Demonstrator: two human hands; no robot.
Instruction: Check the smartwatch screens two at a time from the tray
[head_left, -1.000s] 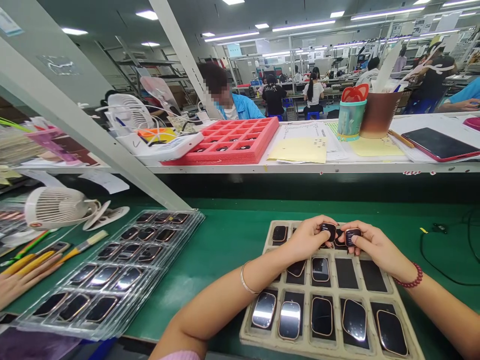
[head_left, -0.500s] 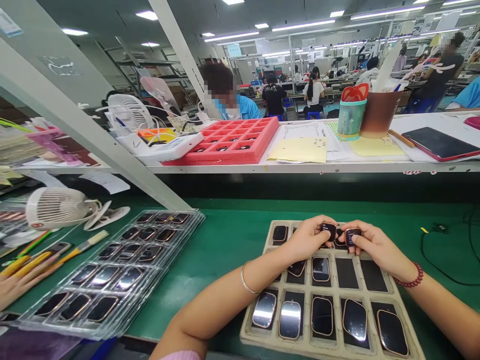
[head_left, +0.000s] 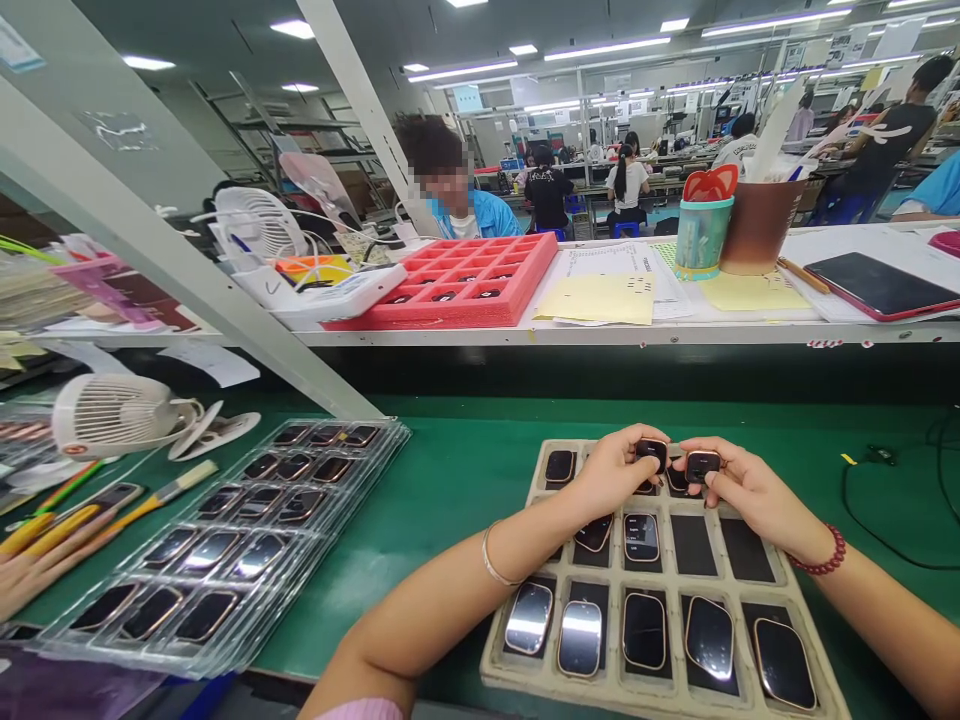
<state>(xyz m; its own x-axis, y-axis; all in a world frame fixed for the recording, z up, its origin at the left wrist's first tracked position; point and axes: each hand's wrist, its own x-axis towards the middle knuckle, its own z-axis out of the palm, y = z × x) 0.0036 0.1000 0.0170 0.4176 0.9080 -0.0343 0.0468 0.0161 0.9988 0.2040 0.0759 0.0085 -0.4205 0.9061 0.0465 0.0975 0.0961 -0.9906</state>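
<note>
Beige moulded pockets of a tray [head_left: 676, 640] are seen at the lower right of the frame, and above its far row two watch bodies are held up, apart from each other. The left watch [head_left: 651, 455] is held in the left hand [head_left: 622, 465], the thumb laid against its face and the fingers closed narrowly around it; the right watch [head_left: 703, 466] is pinched much the same way in the right hand [head_left: 739, 480]. Marks on both faces are too small to be read. A lit watch [head_left: 641, 538] is seated in the middle row.

By judgement, the screens are being checked or pressed by thumb. Should either watch be lowered, a level, straight descent past the raised dividers would be called for; only dark lining is seen in two middle-row pockets [head_left: 694, 545].

Little room is left beneath the fingers, where the far row is partly hidden. The tray's left edge is crossed by the left forearm. Beyond it, a broad stretch of green mat [head_left: 435, 500] is bounded by stacked clear trays [head_left: 296, 565]; at the right, a black cable [head_left: 879, 456] should be avoided.
</note>
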